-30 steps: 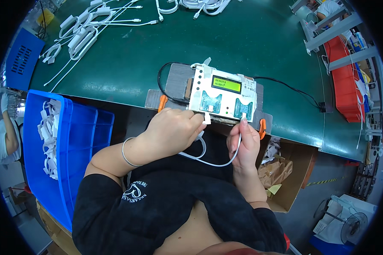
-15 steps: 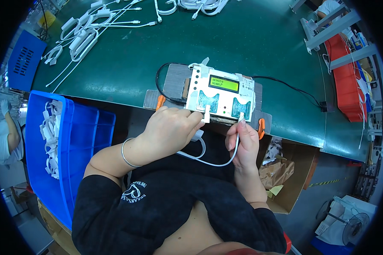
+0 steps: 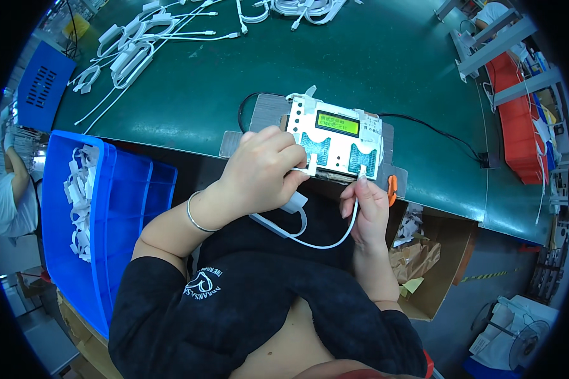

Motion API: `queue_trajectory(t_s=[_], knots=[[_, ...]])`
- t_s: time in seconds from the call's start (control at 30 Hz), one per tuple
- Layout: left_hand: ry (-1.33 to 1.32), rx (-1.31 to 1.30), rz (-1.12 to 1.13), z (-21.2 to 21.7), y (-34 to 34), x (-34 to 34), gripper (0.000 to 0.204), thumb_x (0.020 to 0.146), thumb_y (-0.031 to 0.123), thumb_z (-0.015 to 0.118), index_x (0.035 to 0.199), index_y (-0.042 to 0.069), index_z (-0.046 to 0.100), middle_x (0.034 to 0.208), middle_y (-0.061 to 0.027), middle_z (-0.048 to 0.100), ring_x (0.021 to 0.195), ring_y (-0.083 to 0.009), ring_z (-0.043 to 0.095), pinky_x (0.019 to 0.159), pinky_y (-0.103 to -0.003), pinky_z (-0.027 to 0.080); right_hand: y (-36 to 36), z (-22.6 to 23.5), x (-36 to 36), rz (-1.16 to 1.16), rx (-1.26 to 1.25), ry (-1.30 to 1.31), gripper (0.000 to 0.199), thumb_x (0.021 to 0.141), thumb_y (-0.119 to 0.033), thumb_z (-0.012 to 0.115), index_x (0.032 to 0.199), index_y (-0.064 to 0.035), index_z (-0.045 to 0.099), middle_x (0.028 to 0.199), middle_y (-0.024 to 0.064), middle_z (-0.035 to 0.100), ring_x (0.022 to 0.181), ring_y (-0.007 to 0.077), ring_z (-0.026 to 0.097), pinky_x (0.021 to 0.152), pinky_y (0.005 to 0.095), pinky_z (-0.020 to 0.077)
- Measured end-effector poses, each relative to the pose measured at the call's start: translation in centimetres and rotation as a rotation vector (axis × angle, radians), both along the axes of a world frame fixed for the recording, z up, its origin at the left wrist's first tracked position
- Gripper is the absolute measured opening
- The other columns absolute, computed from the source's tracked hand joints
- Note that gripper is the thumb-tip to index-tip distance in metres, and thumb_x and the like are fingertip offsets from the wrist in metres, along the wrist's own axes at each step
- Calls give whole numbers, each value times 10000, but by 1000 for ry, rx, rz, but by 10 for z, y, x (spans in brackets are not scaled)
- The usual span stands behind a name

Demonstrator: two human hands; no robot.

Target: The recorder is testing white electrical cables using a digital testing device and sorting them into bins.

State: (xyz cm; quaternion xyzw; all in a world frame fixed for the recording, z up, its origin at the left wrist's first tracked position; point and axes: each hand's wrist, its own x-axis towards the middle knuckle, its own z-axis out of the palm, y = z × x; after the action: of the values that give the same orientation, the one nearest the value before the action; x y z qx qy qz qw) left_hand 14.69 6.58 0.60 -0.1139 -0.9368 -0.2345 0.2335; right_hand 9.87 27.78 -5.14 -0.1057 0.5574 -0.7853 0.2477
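Observation:
A white cable tester (image 3: 336,144) with a lit yellow-green display (image 3: 337,124) sits at the bench's near edge. A white cable (image 3: 322,245) hangs in a loop below it, with a white label tag (image 3: 294,202) on it. My left hand (image 3: 259,167) is closed in a pinch on the cable's end at the tester's left socket, its fingertips partly hidden. At the right socket my right hand (image 3: 368,208) pinches the cable's other plug (image 3: 362,170) between thumb and finger. Both plugs meet the small green boards on the tester's front.
Bundled white cables (image 3: 129,54) lie on the green bench (image 3: 246,69). A blue bin (image 3: 133,208) of white cables stands at my left; a cardboard box (image 3: 446,265) is below right. An orange clamp (image 3: 392,189) sits beside the tester. A red bin (image 3: 512,120) is far right.
My left hand has moved up and turned at the left socket, now covering the left orange clamp. The display's text has changed. My right hand stays at the right plug.

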Motion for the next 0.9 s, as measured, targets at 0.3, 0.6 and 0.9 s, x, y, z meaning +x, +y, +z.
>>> queue_trajectory(t_s=[0.3, 0.6, 0.9], knots=[[206, -98, -136, -3, -10, 8, 253, 624, 128, 719, 868, 141, 650, 861, 12, 563, 826, -201, 541, 651, -320, 365, -2, -4, 2, -47, -2, -33, 391, 944, -284, 502, 706, 6, 612, 531, 46, 537, 470, 95, 486, 502, 201, 377], [-151, -231, -246, 0, -16, 14, 165, 740, 220, 663, 757, 97, 554, 731, -49, 531, 721, -240, 540, 620, -346, 428, -8, 8, 25, -235, 366, 208, 371, 953, -255, 479, 694, -6, 571, 504, 29, 502, 435, 76, 449, 446, 194, 337], [200, 1071, -444, 76, -72, 45, 176, 825, 158, 660, 755, 56, 535, 745, -37, 556, 637, -122, 589, 583, -257, 481, 43, 73, -1, -231, 144, 712, 471, 948, -336, 422, 630, -27, 581, 484, 24, 510, 395, 129, 440, 403, 243, 340]])
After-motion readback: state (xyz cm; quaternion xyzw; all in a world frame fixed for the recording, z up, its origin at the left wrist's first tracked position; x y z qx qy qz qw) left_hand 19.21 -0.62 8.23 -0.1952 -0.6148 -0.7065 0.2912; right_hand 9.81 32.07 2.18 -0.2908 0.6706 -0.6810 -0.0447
